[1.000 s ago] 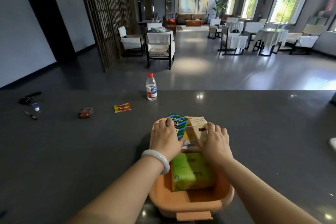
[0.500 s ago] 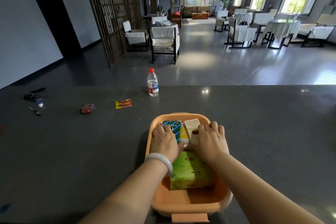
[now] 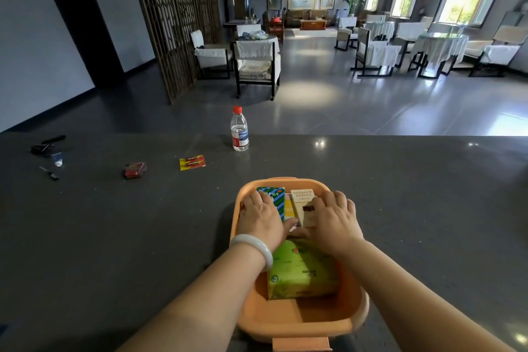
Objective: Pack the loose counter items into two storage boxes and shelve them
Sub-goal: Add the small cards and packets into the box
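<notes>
While a red packet (image 3: 134, 170), a yellow battery card (image 3: 192, 162) and a water bottle (image 3: 239, 130) sit loose on the counter (image 3: 428, 208) at left, the orange box (image 3: 294, 323) sits centre. Left hand (image 3: 261, 218) rests flat, fingers extended, on a striped carton (image 3: 275, 194); right hand (image 3: 334, 220), fingers likewise flat, on a beige carton (image 3: 303, 197). Green tissue pack (image 3: 303, 271) lies nearer, inside.
</notes>
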